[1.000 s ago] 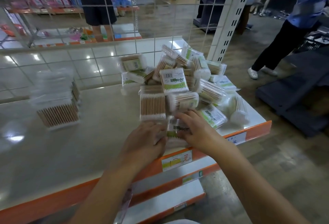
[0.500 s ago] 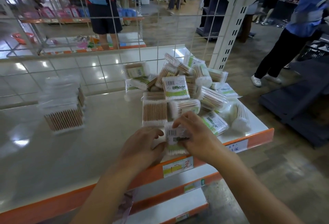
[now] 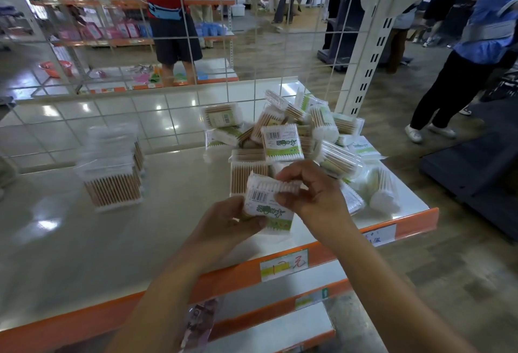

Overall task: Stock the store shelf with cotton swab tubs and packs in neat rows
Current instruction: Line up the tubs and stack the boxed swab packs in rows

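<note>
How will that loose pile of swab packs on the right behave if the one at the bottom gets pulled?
The pile probably slumps: its packs lean on each other at mixed angles. The round tubs lying on their sides may roll toward the orange shelf edge. The glossy wrappers look slippery, so neighbours likely slide rather than drag along.

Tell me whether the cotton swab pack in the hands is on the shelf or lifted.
Lifted: the cotton swab pack is tilted above the shelf, held by left hand and right hand.
</note>
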A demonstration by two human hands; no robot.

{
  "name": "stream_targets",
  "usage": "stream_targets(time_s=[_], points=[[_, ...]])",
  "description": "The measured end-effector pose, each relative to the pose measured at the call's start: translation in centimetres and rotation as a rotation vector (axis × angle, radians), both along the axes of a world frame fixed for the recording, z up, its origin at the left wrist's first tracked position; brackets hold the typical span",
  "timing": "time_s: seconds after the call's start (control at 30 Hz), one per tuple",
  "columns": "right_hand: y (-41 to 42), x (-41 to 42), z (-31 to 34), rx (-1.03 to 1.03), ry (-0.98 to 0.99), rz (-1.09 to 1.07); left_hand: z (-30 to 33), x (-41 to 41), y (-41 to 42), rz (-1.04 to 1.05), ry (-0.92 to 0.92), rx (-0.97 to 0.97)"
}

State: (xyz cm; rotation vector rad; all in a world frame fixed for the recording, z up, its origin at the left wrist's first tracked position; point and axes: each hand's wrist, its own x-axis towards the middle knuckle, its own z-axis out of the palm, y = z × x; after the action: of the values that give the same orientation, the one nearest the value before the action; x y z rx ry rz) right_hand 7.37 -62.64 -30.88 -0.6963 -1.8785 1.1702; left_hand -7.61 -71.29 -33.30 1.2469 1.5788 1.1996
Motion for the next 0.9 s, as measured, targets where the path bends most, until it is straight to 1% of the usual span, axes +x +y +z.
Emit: stream_targets(time_s=[0.13,0.23,0.3,0.4,0.6,0.67,0.77,0.9], points=[[0.0,0.1,-0.2,-0.064,0.0,-0.007,-0.1,-0.8,-0.2,0.044,-0.027,0.02],[0.1,0.5,0.1,-0.05,-0.045,-0.025,0.3,-1.5,0.0,0.094,-0.026,0.06],[0.1,0.6,0.3,-0.043,-0.086,-0.029,1.0,-1.9,0.0,0.082,-0.049,0.102],[-0.1,0.7,0.6,-0.045,-0.131,0.03,2.0,-2.1,-0.2,0.029,-0.048,0.143],[-1.0,0.0,0.4,-0.064,-0.283,0.191,2.7,-2.2,-0.3,0.036,0.035,0.143],[-1.2,-0.2,0.1,-0.083,-0.285,0.191,2.8,-2.1,-0.5,0.044,-0.003,0.141],[-1.2,-0.4,-0.2,-0.14,-0.216,0.161,2.5,-2.3,-0.7,0.113,-0.063,0.14],[-1.1,-0.5,-0.2,-0.26,-0.042,0.122,2.3,-2.3,-1.1,0.157,-0.331,0.147]])
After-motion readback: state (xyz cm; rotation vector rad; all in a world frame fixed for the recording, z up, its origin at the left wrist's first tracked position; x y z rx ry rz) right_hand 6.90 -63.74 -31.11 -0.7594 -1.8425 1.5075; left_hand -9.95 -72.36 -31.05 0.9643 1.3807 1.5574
